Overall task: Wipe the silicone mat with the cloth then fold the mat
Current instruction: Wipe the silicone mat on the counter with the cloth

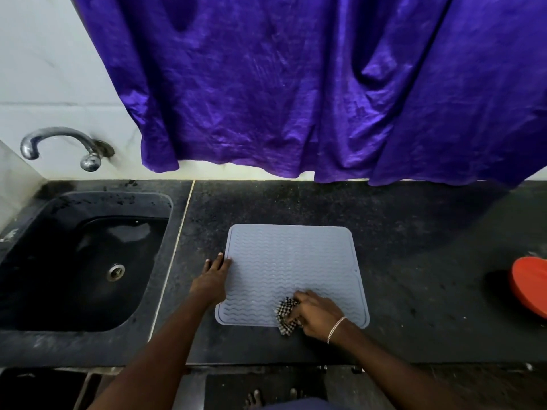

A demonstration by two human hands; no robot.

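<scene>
While the black-and-white checked cloth [285, 310] sits on the grey wavy-ribbed silicone mat [290, 261]: wiping is the step in hand, and folding is not yet begun.
Sink: black stone sink [88, 199], far left, well apart from the mat.
Left hand: left hand [211, 279] lies flat, fingers straight, touching the mat's left edge.
Mat: flat on the dark table [414, 261], centre.
Cloth: bunched at the mat's near edge.
Right hand: right hand [316, 313], fingers curled round the cloth.
Wiping well: keep the left edge pinned, stroke along the ribs, reach the far corners.
Far right: orange-red round object [529, 288], partly out of view.
</scene>
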